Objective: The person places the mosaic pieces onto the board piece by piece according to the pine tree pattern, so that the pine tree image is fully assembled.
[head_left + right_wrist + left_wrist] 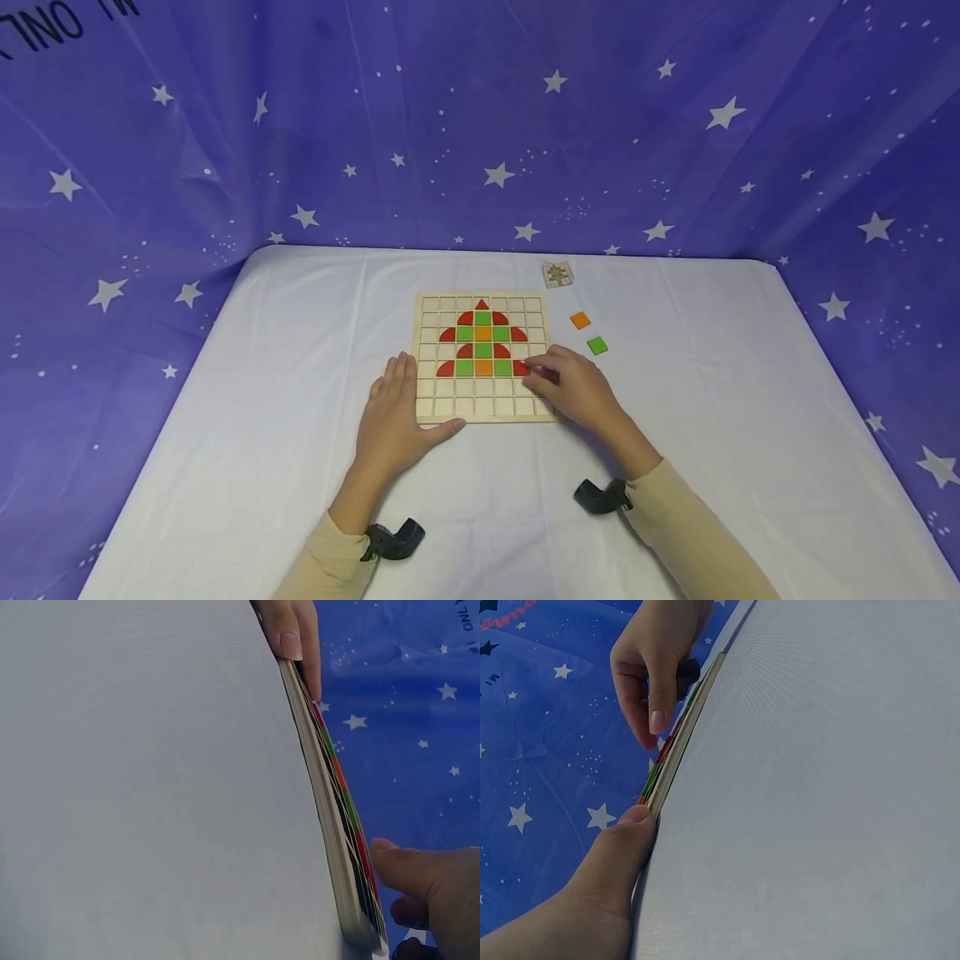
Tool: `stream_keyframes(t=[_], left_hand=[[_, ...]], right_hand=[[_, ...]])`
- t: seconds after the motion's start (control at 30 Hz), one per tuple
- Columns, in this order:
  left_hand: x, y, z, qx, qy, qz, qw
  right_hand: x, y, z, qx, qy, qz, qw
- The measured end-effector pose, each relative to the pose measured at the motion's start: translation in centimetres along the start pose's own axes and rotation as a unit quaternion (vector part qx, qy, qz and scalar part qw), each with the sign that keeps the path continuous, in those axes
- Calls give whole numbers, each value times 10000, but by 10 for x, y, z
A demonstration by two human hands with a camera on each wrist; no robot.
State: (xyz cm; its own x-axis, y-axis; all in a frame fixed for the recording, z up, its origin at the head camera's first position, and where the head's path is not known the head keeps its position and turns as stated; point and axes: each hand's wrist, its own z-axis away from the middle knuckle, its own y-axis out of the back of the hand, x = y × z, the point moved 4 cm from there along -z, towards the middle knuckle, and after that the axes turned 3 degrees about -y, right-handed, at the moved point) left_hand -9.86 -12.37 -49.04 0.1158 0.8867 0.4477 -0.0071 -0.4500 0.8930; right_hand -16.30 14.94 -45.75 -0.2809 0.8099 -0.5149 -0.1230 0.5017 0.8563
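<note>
In the head view a wooden grid board lies on the table. Red, green and orange tiles in its squares form a tree shape, with a red triangle tile on top. My left hand lies along the board's left edge, straight fingers at its side and thumb at the front corner area. Over the right side is my right hand, its fingertips at a red quarter-round tile in the lowest tile row. A gap shows between its thumb and forefinger. In the right wrist view its thumb is close to the board's surface.
Right of the board lie a loose orange square tile and a loose green square tile. A small picture card with a tree pattern lies behind them. White cloth covers the table; a blue star-printed curtain hangs behind.
</note>
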Motion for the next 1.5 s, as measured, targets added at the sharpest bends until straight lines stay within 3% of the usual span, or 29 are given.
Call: stream_keyframes(t=[0.17,0.43,0.63,1.5], left_hand=[[0,1,1,18,-22,6,10000],[0,0,1,7,1,-6,10000],[1,2,2,65,-20,-8,10000],[2,2,1,95,-35,54,9999]], right_hand=[[18,14,3,375,-109,-53,9992],[57,38,7,913,-796,292,9922],[79,45,11,1058,-1256,724,9838],[78,36,6,1165,-1338,415,9833]])
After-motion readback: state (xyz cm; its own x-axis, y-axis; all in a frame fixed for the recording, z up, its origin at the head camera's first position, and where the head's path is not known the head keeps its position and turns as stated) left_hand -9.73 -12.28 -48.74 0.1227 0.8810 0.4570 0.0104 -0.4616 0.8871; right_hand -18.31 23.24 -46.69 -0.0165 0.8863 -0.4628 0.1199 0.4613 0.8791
